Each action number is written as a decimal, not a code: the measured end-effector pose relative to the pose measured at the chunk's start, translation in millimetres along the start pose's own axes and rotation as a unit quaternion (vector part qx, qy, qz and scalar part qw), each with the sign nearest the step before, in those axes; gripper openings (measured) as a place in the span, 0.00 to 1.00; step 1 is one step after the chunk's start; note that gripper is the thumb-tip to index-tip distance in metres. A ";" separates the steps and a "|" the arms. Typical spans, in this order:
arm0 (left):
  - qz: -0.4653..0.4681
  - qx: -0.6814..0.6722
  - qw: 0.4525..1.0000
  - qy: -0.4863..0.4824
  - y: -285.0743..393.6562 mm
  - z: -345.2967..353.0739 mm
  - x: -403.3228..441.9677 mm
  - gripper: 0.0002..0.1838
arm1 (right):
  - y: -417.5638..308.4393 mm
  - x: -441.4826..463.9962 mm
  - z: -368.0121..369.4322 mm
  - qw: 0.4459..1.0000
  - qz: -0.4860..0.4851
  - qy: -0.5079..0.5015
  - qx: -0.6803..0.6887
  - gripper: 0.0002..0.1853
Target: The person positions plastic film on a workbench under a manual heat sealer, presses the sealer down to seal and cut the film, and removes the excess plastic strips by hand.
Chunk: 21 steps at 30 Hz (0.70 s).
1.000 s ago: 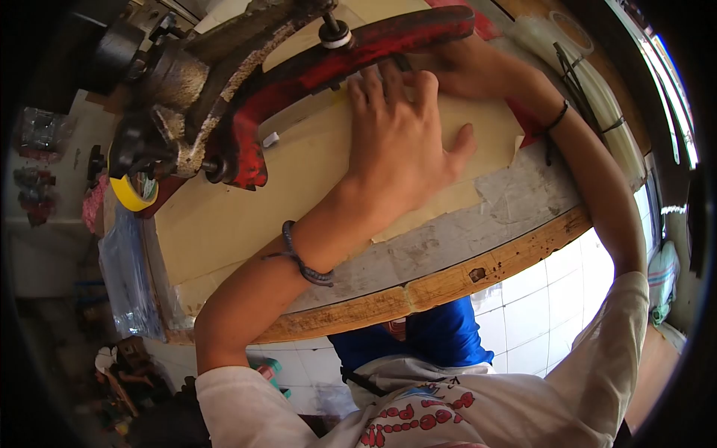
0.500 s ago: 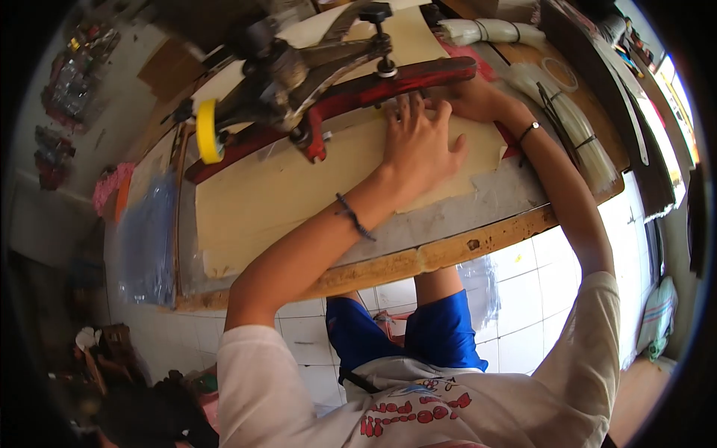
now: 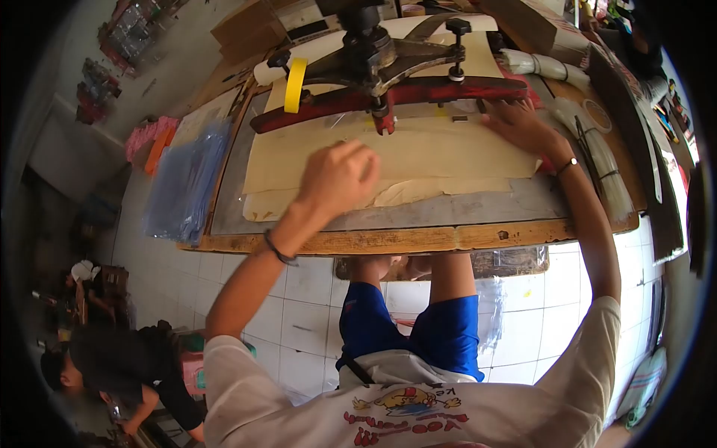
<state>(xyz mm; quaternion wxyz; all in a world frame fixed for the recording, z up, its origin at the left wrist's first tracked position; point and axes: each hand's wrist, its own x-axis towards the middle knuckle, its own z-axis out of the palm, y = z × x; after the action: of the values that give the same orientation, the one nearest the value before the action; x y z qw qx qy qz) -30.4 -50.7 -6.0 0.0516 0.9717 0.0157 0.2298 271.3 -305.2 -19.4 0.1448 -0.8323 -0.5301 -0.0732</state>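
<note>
My left hand [image 3: 337, 181] is above the cream sheet [image 3: 433, 160], its fingers curled and slightly blurred. Whether something is in them is hidden. My right hand [image 3: 523, 127] reaches to the right end of a red metal bar [image 3: 321, 111], fingers stretched out near the sheet's upper right. The bar hangs below a dark metal frame [image 3: 373, 56] with screw knobs and crosses over the sheet. A small dark piece [image 3: 459, 118] lies on the sheet just left of my right hand. A yellow ring [image 3: 295, 86] hangs at the frame's left side.
Clear plastic sleeves [image 3: 187, 179] hang over the table's left side. Bundles of clear plastic strips [image 3: 549, 67] lie on the right. The wooden table edge [image 3: 418, 240] runs before me. Another person [image 3: 134, 366] is low at the left, with cardboard boxes [image 3: 250, 30] behind the table.
My left hand has pulled back from beside the red bar toward the left and closer to me. My right hand stays near the bar's right end. The view has shifted.
</note>
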 end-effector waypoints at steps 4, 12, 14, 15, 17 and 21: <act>-0.008 0.058 0.998 0.004 -49.9 -2.1 2.7 0.15 | -17.4 -2.8 -2.6 1.000 -0.015 0.014 -0.019 0.24; 0.019 0.064 0.997 -0.033 -75.8 22.5 9.9 0.30 | -19.9 4.5 -6.0 0.998 -0.027 -0.059 -0.008 0.25; 0.001 0.030 0.998 -0.049 -80.5 27.9 14.0 0.31 | -14.9 3.6 1.9 0.997 -0.068 -0.006 -0.042 0.25; -0.008 0.012 0.998 -0.057 -81.9 30.8 16.5 0.31 | -14.7 3.8 3.2 0.996 -0.075 -0.003 -0.046 0.25; -0.032 -0.024 0.998 -0.052 -79.1 29.1 19.0 0.31 | -16.8 3.4 0.0 0.995 -0.086 0.002 -0.054 0.24; -0.038 -0.047 0.997 -0.054 -79.4 26.9 21.2 0.32 | -26.8 6.5 -8.4 0.997 -0.059 -0.054 -0.023 0.24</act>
<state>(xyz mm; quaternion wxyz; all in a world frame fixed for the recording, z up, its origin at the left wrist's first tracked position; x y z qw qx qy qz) 0.0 26.9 -29.0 0.1068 0.9779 0.0390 0.1755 250.1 -291.6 -5.3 0.0921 -0.8055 -0.5834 -0.0483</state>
